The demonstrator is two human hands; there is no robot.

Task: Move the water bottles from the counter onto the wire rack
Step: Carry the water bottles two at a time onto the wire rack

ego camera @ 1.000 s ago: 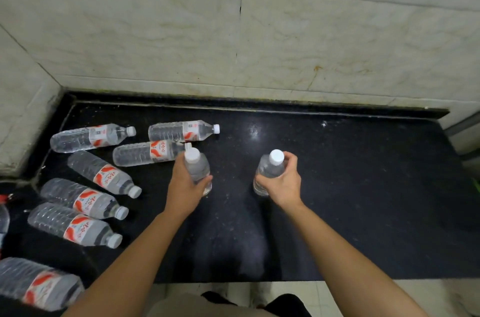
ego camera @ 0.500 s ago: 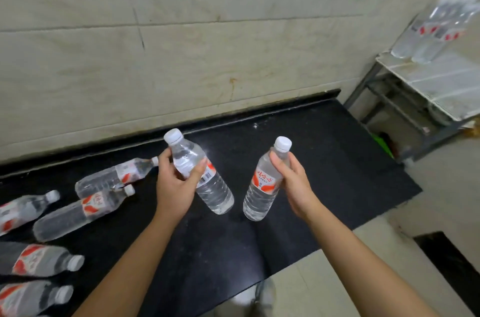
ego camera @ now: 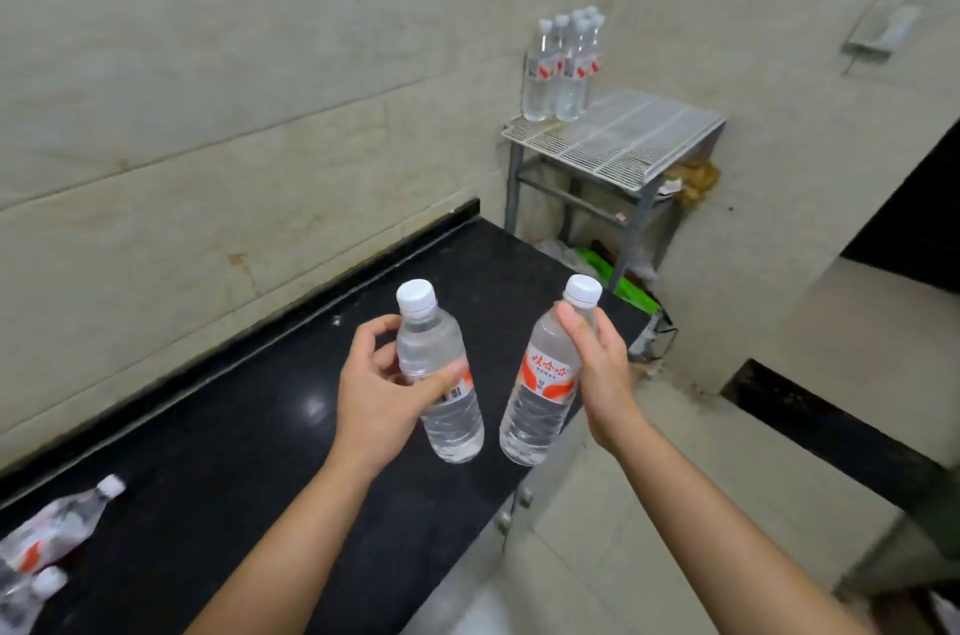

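Observation:
My left hand point(ego camera: 382, 387) grips a clear water bottle point(ego camera: 439, 374) with a white cap, held upright above the black counter point(ego camera: 249, 426). My right hand point(ego camera: 597, 364) holds a second bottle point(ego camera: 540, 395) by its neck, its red and white label facing me. Both bottles hang in the air side by side near the counter's right end. The wire rack point(ego camera: 623, 135) stands beyond the counter against the far wall. Several bottles point(ego camera: 563, 62) stand upright on its back left corner. Two more bottles point(ego camera: 57, 525) lie on the counter at the lower left, partly cut off.
Tiled walls close in behind the counter and the rack. Bags and a green item point(ego camera: 618, 275) lie on the floor under the rack. A low step with a black edge point(ego camera: 831, 437) sits to the right. A cabinet door with knobs point(ego camera: 514, 504) is below the counter edge.
The view has swung right, away from the lying bottles toward the rack. Both hands lifted their bottles off the counter and carried them to its right end.

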